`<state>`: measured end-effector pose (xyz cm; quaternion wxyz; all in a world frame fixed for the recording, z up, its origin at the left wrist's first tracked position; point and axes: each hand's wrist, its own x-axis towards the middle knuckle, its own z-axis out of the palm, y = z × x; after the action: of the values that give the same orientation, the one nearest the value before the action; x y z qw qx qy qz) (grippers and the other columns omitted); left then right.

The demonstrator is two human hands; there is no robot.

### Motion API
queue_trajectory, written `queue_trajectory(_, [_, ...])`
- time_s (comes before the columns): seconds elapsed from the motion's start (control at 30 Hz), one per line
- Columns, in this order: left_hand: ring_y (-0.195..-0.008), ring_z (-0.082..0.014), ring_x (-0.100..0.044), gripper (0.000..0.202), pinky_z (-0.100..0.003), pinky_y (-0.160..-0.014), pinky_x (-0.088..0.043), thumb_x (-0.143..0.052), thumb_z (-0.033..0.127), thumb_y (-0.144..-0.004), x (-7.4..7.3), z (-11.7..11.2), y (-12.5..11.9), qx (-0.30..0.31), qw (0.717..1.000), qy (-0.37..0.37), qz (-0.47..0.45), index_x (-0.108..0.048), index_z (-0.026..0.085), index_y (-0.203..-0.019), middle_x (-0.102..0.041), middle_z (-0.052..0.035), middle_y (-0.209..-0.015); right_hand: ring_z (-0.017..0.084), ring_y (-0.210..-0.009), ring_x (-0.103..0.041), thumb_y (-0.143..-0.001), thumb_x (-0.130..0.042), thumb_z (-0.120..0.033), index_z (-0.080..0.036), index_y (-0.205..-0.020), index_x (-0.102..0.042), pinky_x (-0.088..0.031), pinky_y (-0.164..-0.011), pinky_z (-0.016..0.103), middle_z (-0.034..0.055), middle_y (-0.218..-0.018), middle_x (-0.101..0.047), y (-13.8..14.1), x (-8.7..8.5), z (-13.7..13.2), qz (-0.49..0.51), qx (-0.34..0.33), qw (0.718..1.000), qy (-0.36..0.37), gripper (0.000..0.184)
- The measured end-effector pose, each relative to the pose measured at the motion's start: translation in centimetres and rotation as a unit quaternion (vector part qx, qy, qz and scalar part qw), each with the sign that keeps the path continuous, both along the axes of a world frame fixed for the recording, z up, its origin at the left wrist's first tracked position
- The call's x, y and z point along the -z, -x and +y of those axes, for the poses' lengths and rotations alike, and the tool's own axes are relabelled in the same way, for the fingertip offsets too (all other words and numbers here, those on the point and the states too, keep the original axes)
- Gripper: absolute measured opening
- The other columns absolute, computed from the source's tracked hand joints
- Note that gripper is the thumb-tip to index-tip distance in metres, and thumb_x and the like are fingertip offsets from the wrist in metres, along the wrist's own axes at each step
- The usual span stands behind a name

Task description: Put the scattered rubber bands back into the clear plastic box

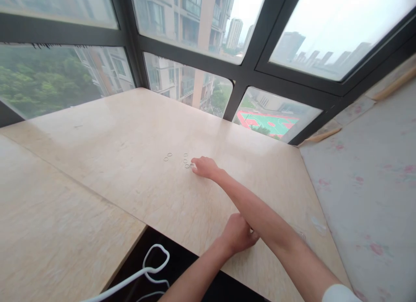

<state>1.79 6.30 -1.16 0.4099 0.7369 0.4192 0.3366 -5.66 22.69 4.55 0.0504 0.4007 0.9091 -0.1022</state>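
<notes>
Several small thin rings [185, 160] lie flat on the pale marble-patterned surface [130, 137], some in a loose group and a pair [167, 157] further left. My right hand [205, 167] reaches to the group's right side, palm down, with thumb and finger bent around a ring [191, 165] at their tips. Beneath my right forearm, my left hand [238, 233] rests near the front edge of the surface, its fingers curled closed. What it holds, if anything, is hidden by the hand and forearm.
A white cable [130, 277] loops over the dark gap [182, 261] at the front. Clear plastic-looking bits [318, 225] lie right of my right forearm, near the flower-patterned wall [364, 185]. Dark-framed windows [195, 59] border the back; a seam crosses the surface at left.
</notes>
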Motion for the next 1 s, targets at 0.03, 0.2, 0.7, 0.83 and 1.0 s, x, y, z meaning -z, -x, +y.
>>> queue_trajectory(0.03, [-0.077,-0.0241,-0.062,0.007,-0.03,-0.061,-0.038,-0.055,0.016,-0.075,0.1,0.0,0.0,-0.011,1.0,-0.008,0.004,-0.054,0.019,-0.068,-0.067,-0.0068,-0.077,0.027,-0.095,-0.063,-0.09,-0.046,-0.027,-0.017,-0.111,-0.064,-0.044,-0.075,0.035,0.0142,-0.103,-0.067,0.2,0.1,0.2,-0.014,-0.009,1.0,-0.005,0.029])
queue_trajectory(0.2, [-0.062,-0.018,-0.058,0.012,-0.028,-0.056,-0.033,-0.056,0.018,-0.073,0.4,0.1,-0.2,-0.042,0.998,-0.036,0.019,-0.05,0.019,-0.063,-0.063,-0.0031,-0.065,0.027,-0.098,-0.062,-0.095,-0.041,-0.026,-0.015,-0.101,-0.067,-0.043,-0.077,0.036,0.0161,-0.105,-0.067,0.1,0.3,0.3,-0.06,-0.056,0.996,-0.022,0.029])
queue_trajectory(0.7, [-0.061,-0.0143,-0.054,0.011,-0.025,-0.055,-0.032,-0.049,0.012,-0.074,-0.9,0.2,0.2,-0.048,0.998,-0.034,-0.004,-0.058,0.017,-0.07,-0.063,-0.0025,-0.069,0.015,-0.064,-0.061,-0.078,-0.058,-0.014,-0.018,-0.078,-0.065,-0.041,-0.064,0.024,0.0003,-0.056,-0.063,-4.5,0.4,0.7,0.091,-0.013,0.993,0.075,0.008])
queue_trajectory(0.83, [-0.065,-0.015,-0.056,0.014,-0.025,-0.06,-0.037,-0.05,0.014,-0.077,-0.9,0.1,0.2,-0.052,0.998,-0.033,-0.011,-0.064,0.017,-0.078,-0.065,-0.0028,-0.072,0.008,-0.044,-0.051,-0.079,-0.056,-0.016,-0.017,-0.079,-0.062,-0.04,-0.052,0.019,-0.0052,-0.049,-0.058,-7.4,0.5,-0.2,0.208,0.034,0.966,0.152,0.007])
queue_trajectory(1.0, [-0.067,-0.0154,-0.058,0.018,-0.026,-0.063,-0.04,-0.051,0.013,-0.078,-0.8,0.1,0.2,-0.057,0.998,-0.024,-0.027,-0.067,0.017,-0.084,-0.067,-0.0036,-0.075,0.005,-0.031,-0.038,-0.083,-0.055,-0.04,-0.016,-0.085,-0.059,-0.031,-0.033,0.017,-0.0058,-0.047,-0.056,-11.8,0.0,-2.4,0.34,0.116,0.903,0.236,0.025])
